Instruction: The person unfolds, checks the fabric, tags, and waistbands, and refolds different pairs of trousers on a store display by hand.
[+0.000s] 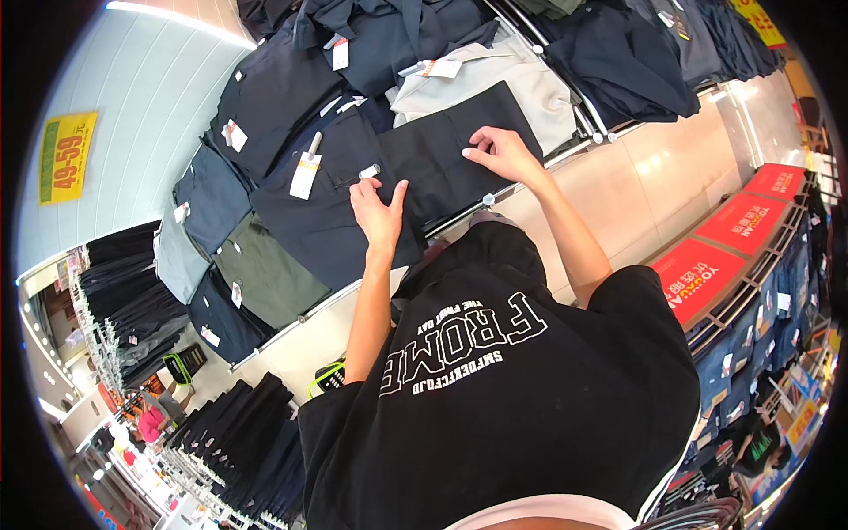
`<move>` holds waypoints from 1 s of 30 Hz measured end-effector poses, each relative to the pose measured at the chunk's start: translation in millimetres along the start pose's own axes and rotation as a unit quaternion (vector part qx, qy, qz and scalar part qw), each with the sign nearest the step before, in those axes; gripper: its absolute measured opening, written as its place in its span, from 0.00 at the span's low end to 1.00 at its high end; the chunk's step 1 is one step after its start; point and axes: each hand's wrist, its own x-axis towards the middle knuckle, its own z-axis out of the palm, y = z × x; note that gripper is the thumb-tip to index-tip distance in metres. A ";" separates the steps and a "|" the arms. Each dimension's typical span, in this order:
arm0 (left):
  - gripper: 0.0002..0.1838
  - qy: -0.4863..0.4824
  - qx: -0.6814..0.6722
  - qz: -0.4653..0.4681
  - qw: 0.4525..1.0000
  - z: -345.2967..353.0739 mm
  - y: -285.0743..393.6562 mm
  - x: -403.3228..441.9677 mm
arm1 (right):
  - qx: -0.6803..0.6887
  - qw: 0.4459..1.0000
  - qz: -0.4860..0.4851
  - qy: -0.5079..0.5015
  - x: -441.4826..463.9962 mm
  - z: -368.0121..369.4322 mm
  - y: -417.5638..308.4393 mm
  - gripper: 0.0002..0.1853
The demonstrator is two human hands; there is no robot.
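A pair of black trousers [434, 146] lies folded on the display table. My left hand [379, 212] rests on dark cloth at its left part, thumb and fingers apart, close to a small white tag [370, 171]. Over the right part of the trousers is my right hand [506, 155], its fingers curved with a gap between thumb and forefinger. Whether its fingertips touch the cloth I cannot tell. A larger white price tag [305, 175] lies on the dark trousers left of my left hand. Light grey trousers [539, 93] show behind the black pair.
Piles of dark trousers [274, 110] surround the spot, with an olive-green pair [269, 269] at left. A metal rail [579, 146] edges the table. Racks of hanging trousers [234, 442] stand lower left. Red signs [702, 278] top a jeans rack at right. Other people [764, 450] are farther off.
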 end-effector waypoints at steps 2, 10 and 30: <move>0.25 0.036 0.014 0.038 0.999 2.0 1.5 -4.1 | 0.016 1.000 0.005 0.018 -1.1 10.6 3.3 0.19; 0.21 0.059 0.099 0.024 0.993 1.7 16.3 -21.1 | -0.157 0.918 0.051 0.361 -6.7 -4.0 48.5 0.26; 0.15 -0.051 -0.044 -0.137 0.988 -86.4 21.2 -42.1 | -0.119 0.979 -0.100 -0.131 -10.1 142.8 -78.0 0.15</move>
